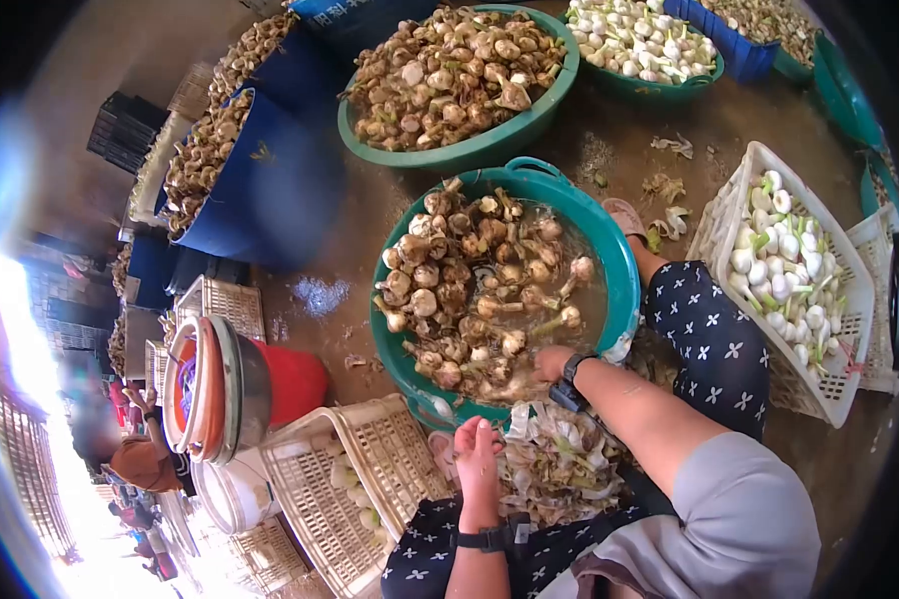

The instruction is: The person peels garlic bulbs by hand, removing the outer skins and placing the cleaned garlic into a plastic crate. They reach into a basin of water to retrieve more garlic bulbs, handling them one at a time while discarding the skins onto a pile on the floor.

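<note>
The right hand (pixel 549 365) reaches into the green tub (pixel 624 285) beside the garlic (pixel 425 302); one cannot tell its grip. The left hand (pixel 477 447), fingers curled closed, is nearby.

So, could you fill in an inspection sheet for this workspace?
Surface: brown floor, wet in places.
Job's things: teal tub holding water and soiled garlic bulbs; white crate of pale bulbs.
Clutter: skins heaped between the legs; scraps on the floor.
Hands: right hand in the tub, grip unclear; left hand near the rim, fingers curled.
Cables: nothing seen.
Surroundings: blue bin heaped with garlic, stacked basins, a person beyond.
</note>
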`<move>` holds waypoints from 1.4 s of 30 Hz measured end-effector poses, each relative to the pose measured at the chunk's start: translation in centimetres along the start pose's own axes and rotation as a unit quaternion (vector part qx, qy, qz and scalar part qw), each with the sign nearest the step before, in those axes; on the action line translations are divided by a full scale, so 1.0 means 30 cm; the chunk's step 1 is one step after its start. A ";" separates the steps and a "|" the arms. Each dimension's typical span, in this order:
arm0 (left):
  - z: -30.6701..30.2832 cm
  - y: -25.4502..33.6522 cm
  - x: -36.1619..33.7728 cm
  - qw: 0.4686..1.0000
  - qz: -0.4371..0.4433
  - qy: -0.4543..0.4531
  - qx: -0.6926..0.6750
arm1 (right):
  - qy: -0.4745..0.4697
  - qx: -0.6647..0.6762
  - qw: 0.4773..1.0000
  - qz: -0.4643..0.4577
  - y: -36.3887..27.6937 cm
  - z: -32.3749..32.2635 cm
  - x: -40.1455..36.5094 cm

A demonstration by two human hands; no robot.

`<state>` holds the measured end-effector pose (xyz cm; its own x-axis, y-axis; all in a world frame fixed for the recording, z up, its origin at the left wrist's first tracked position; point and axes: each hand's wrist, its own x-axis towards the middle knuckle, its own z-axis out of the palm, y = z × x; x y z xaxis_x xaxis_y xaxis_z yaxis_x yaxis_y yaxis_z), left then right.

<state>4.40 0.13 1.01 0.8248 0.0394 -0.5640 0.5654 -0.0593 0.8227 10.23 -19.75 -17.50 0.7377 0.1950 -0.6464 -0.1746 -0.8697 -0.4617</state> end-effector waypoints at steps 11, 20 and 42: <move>-0.013 0.020 -0.030 0.997 0.060 0.049 0.024 | 0.264 0.334 0.874 -0.233 -0.448 -0.111 -0.566; -0.051 0.040 -0.078 0.997 -0.027 -0.049 -0.049 | 0.128 0.267 0.935 -0.198 -0.449 -0.122 -0.634; -0.036 0.064 -0.153 0.964 0.083 -0.085 -0.238 | -0.074 0.836 0.529 -0.127 -0.428 -0.183 -0.708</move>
<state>1.70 0.91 5.27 0.9150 -0.0973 -0.3914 0.3947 0.4156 0.8194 0.37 -15.21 5.48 0.8381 0.3500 -0.4184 -0.5061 0.7852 -0.3568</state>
